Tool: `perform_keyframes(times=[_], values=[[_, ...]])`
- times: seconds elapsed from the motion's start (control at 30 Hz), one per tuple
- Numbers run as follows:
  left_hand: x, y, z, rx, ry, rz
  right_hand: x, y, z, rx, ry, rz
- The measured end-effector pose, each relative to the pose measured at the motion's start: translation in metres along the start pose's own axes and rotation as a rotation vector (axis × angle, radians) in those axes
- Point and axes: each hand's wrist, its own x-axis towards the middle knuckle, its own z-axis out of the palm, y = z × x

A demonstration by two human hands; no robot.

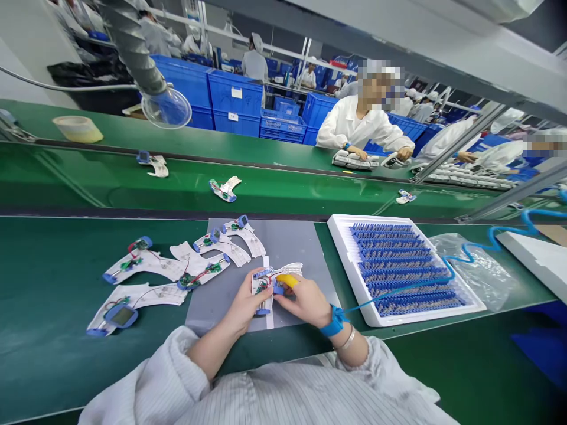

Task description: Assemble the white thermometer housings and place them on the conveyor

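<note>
Loc.: factory, electronics assy. line. Indicators: green workbench w/ several like white units bearing exposed PCBs & wiring; foam tray w/ blue comps. in rows; blue wrist strap w/ cord. Opp. side: co-worker in white coat & cap. Bkgd.: stacked blue bins, addl. white-clad workers. Upper L: flex. duct.

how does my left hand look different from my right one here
Your right hand has a yellow finger cover; none shows on your left hand.
Your right hand has a blue strap and a bracelet at its wrist; your left hand's wrist shows neither.
Both are bent in around the same white piece.
</note>
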Motion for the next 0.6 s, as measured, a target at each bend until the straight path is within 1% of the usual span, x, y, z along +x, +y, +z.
perform_keyframes(times=[0.1,0.2,0.5,0.6], values=[[0.002,-0.001,-0.001,-0.001,0.003,-0.012,0.006,0.005,-0.008,-0.112,-0.063,-0.051],[0.003,-0.001,-0.002,0.007,0.000,-0.019,0.010,0.009,-0.011,-0.185,-0.093,-0.097],[0.003,0.000,0.000,0.015,0.017,-0.015,0.013,0.012,-0.008,-0.240,-0.070,-0.250],[0.003,0.000,0.000,0.022,0.028,-0.015,0.015,0.010,-0.008,-0.299,-0.079,-0.283]])
